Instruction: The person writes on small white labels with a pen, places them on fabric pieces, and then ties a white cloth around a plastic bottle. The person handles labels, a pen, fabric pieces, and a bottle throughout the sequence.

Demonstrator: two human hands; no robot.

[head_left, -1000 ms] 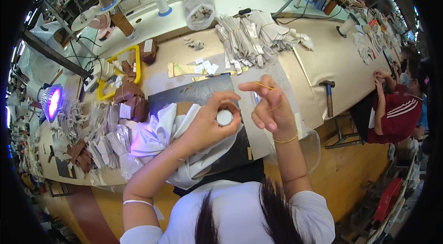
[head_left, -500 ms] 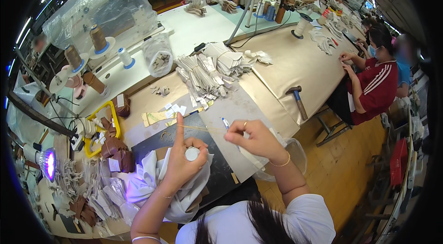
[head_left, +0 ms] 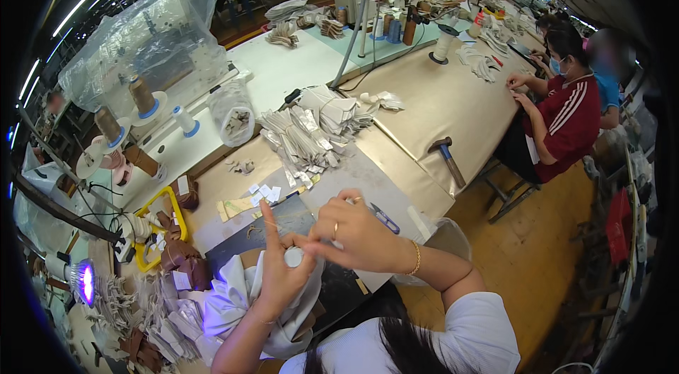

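Observation:
My left hand (head_left: 283,271) is closed around a small white round piece (head_left: 293,256), with its index finger pointing up. Against it, my right hand (head_left: 357,236) has its fingers bent in, the tips at the white piece. A thin yellowish strand (head_left: 288,220) runs from the raised index finger toward the right hand; whether it is thread or elastic I cannot tell. Below the left hand lies a bundle of soft pale grey material (head_left: 233,300), over a dark board (head_left: 336,300). Just beyond the right hand lies a slim blue-handled tool (head_left: 384,218).
Bundled pale strips (head_left: 304,137) and small white paper slips (head_left: 265,193) lie ahead. At left stand a yellow tray (head_left: 182,215), thread cones (head_left: 143,98) and a lit lamp (head_left: 86,283). A hammer (head_left: 448,162) lies at right, near a seated person in red (head_left: 566,119).
My right hand has moved left and closer, from holding the strand stretched out to meeting my left hand at the white piece. The head view has shifted slightly.

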